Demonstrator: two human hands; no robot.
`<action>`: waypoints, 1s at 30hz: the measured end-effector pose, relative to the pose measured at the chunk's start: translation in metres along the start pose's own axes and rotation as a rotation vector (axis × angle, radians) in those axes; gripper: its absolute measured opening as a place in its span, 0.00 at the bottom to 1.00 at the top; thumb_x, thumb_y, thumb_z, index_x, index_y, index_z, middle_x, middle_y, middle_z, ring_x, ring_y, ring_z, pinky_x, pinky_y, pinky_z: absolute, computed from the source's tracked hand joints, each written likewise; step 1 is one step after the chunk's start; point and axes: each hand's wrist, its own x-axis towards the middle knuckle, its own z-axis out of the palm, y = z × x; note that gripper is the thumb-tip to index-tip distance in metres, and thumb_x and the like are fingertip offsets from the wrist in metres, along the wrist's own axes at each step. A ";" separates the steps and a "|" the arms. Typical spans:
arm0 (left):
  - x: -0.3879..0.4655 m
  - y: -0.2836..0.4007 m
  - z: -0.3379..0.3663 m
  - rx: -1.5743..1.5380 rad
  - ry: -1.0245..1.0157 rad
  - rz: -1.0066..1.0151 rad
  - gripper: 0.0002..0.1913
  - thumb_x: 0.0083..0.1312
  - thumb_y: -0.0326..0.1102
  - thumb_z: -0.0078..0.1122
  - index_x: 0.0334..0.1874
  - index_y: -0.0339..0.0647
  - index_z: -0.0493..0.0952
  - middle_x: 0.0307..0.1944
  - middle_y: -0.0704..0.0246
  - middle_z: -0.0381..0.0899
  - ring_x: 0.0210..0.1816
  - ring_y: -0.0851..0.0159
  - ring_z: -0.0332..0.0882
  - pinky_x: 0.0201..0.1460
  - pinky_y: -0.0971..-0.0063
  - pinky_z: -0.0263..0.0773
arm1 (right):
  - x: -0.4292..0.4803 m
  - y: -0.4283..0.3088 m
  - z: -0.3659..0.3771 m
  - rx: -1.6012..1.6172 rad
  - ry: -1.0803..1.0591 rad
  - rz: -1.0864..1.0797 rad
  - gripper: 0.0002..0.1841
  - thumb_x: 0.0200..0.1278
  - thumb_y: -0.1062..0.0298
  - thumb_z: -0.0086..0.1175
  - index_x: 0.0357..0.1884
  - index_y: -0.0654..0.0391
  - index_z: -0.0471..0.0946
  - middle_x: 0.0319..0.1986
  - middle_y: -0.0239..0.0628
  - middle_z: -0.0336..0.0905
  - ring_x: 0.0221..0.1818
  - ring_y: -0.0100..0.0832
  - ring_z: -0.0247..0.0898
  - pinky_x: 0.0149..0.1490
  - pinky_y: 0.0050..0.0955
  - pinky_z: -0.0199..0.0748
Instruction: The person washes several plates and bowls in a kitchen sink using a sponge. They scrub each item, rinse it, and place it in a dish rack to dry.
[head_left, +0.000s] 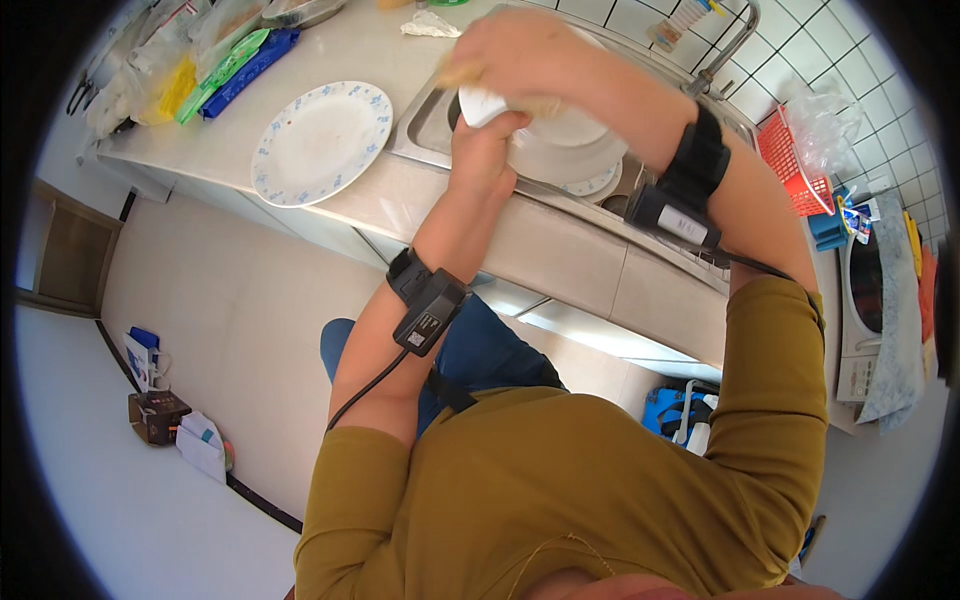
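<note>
Over the sink (420, 124), my left hand (484, 154) grips a white dish (480, 106) by its near edge, thumb on top. My right hand (517, 56), blurred, is above the same dish with a yellowish cloth or sponge (457, 75) in its fingers. A large pale round vessel (574, 150) lies below in the sink, with a blue-patterned plate (592, 182) partly under it. Another white plate with a blue floral rim (322, 142) rests on the counter to the left. The dish's full shape is hidden by my hands.
A metal faucet (731, 52) rises at the sink's back right. Plastic bags and a blue packet (251, 71) lie at the counter's left end. A red basket (795, 161), a blue cup (827, 231) and a microwave (861, 300) stand to the right.
</note>
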 end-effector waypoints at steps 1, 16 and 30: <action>-0.001 0.000 0.001 0.005 0.029 -0.029 0.30 0.48 0.14 0.59 0.56 0.36 0.66 0.48 0.65 0.75 0.52 0.61 0.73 0.52 0.68 0.70 | -0.001 0.008 -0.008 0.100 -0.035 0.045 0.16 0.52 0.67 0.58 0.46 0.42 0.81 0.42 0.30 0.78 0.46 0.39 0.74 0.48 0.36 0.74; -0.002 -0.001 0.001 0.075 0.082 -0.045 0.28 0.49 0.18 0.65 0.54 0.38 0.67 0.48 0.66 0.75 0.51 0.63 0.74 0.54 0.68 0.71 | -0.020 0.001 -0.005 -0.121 0.082 0.004 0.08 0.50 0.66 0.54 0.27 0.56 0.83 0.29 0.45 0.82 0.34 0.43 0.79 0.37 0.40 0.75; -0.003 0.001 0.006 -0.083 0.072 0.056 0.27 0.48 0.17 0.62 0.53 0.34 0.67 0.47 0.62 0.75 0.48 0.60 0.76 0.51 0.67 0.72 | -0.014 0.013 0.025 -0.078 0.138 -0.470 0.12 0.57 0.69 0.52 0.43 0.51 0.81 0.41 0.35 0.80 0.44 0.43 0.74 0.49 0.37 0.73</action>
